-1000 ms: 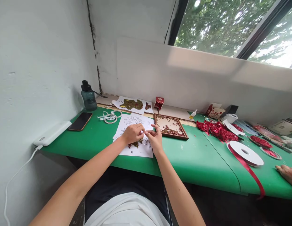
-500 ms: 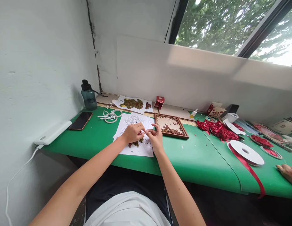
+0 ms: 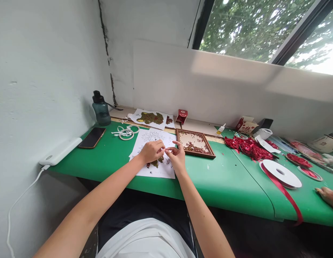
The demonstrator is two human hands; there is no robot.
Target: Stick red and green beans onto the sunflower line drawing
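On the green table lies a white sheet (image 3: 141, 140) with black line drawings of flowers, partly covered by red and green beans (image 3: 155, 163). My left hand (image 3: 152, 151) rests over the middle of the sheet, fingers curled and closed. Close beside it, my right hand (image 3: 176, 154) pinches with thumb and forefinger while its other fingers lift away. The fingertips of both hands nearly meet above the beans. Whatever sits between them is too small to make out. Just right of the sheet is a shallow wooden tray (image 3: 212, 155) with loose reddish-brown beans in it.
Behind lies a bean picture (image 3: 150, 118) on paper. A phone (image 3: 92, 138), coiled white cable (image 3: 126, 132) and water bottle (image 3: 101, 111) are left. A small glue bottle (image 3: 220, 129), red ribbon flowers (image 3: 252, 148) and ribbon spool (image 3: 281, 173) are right, near another person's hand (image 3: 327, 197).
Both hands stay in nearly the same place over the sheet, with only a slight shift of the fingers. The other things have not moved.
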